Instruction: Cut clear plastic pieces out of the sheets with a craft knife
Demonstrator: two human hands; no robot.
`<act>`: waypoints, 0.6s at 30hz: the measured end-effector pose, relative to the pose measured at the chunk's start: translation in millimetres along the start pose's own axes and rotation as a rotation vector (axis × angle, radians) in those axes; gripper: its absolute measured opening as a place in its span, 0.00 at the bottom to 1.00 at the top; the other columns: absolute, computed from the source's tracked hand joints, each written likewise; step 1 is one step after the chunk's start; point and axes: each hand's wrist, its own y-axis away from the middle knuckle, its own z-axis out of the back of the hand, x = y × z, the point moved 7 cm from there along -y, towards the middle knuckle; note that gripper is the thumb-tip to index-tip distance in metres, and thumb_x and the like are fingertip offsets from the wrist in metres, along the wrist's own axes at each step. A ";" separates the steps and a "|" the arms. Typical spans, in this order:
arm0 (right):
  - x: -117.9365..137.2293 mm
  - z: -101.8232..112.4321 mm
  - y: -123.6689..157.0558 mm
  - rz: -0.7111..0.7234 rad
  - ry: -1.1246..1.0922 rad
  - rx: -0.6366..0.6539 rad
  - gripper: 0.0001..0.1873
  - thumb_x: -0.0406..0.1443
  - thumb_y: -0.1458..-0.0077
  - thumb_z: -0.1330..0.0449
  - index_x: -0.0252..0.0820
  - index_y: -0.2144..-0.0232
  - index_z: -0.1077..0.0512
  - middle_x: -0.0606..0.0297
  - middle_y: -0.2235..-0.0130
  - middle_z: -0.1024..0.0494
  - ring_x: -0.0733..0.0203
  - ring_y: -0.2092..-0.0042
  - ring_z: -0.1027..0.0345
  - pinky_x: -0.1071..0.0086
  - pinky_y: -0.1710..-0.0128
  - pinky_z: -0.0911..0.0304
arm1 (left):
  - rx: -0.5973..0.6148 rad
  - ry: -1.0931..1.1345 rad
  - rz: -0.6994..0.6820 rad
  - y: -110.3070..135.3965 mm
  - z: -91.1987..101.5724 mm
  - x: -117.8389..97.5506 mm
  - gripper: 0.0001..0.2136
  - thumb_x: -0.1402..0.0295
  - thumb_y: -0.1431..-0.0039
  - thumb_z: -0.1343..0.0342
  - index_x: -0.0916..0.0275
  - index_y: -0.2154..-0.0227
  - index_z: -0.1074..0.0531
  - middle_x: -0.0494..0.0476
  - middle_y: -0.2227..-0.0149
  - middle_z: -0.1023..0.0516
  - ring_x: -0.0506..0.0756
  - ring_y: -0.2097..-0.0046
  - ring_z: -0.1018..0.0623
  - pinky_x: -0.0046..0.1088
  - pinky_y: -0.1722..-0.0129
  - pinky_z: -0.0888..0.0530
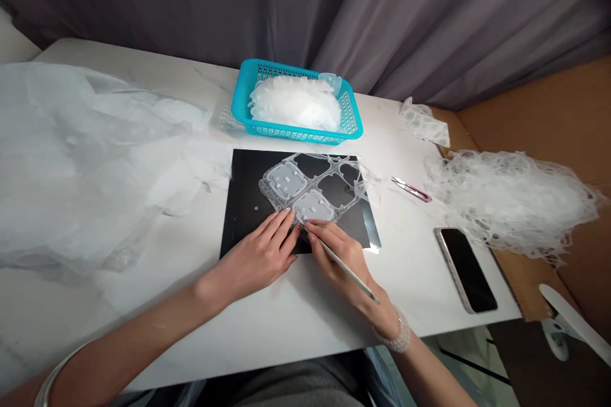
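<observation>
A clear plastic moulded sheet (333, 172) lies on a black mat (241, 187). It has two frosted rounded-square panels and open cut-out cells. My left hand (267, 245) rests with fingers stretched over the near edge of the sheet, at the nearer frosted panel (312, 205). My right hand (344, 261) grips a slim, pale, pen-like tool (351, 275), held like a pencil. Its tip is hidden by my fingers beside the left fingertips, at the panel's near edge. The other frosted panel (285, 180) lies up and to the left.
A blue basket (242, 92) full of frosted pieces stands behind the mat. Thread snips (411, 189) and a phone (466, 270) lie to the right, beside a heap of clear plastic frames (515, 197). A large translucent plastic bag (86, 165) covers the left side of the table.
</observation>
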 end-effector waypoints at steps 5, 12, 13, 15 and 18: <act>2.7 -8.5 -5.3 0.017 0.063 0.032 0.15 0.31 0.32 0.50 0.42 0.49 0.28 0.53 0.54 0.23 0.55 0.54 0.26 0.58 0.53 0.26 | 0.025 -0.008 0.003 0.5 -1.3 -0.8 0.25 0.63 0.29 0.57 0.75 0.36 0.38 0.75 0.30 0.49 0.68 0.28 0.52 0.52 0.30 0.54; 11.3 -4.3 10.2 0.115 0.205 0.161 0.17 0.27 0.33 0.51 0.39 0.46 0.32 0.53 0.59 0.24 0.49 0.50 0.30 0.54 0.54 0.26 | 0.006 -0.021 -0.019 0.1 2.1 -1.2 0.24 0.64 0.29 0.55 0.71 0.36 0.38 0.71 0.30 0.46 0.69 0.28 0.51 0.53 0.30 0.52; 10.9 -4.6 11.5 0.132 0.228 0.170 0.17 0.27 0.33 0.51 0.38 0.45 0.33 0.53 0.59 0.24 0.49 0.50 0.30 0.54 0.54 0.26 | 0.002 -0.048 -0.038 0.3 2.6 -2.4 0.23 0.64 0.29 0.55 0.71 0.36 0.38 0.72 0.31 0.44 0.69 0.29 0.50 0.53 0.30 0.52; 10.3 -6.0 11.1 0.181 0.276 0.151 0.18 0.27 0.33 0.50 0.36 0.44 0.34 0.52 0.58 0.24 0.49 0.50 0.30 0.55 0.54 0.26 | -0.004 -0.146 -0.093 1.1 3.2 -6.3 0.23 0.66 0.29 0.54 0.74 0.37 0.37 0.74 0.33 0.39 0.70 0.29 0.47 0.53 0.31 0.49; 9.3 -8.8 6.5 0.254 0.324 0.076 0.18 0.26 0.34 0.49 0.33 0.44 0.34 0.51 0.59 0.25 0.49 0.50 0.30 0.56 0.53 0.26 | -0.015 -0.431 -0.200 2.9 2.5 -14.3 0.21 0.68 0.30 0.54 0.76 0.40 0.33 0.73 0.37 0.32 0.73 0.32 0.41 0.53 0.33 0.43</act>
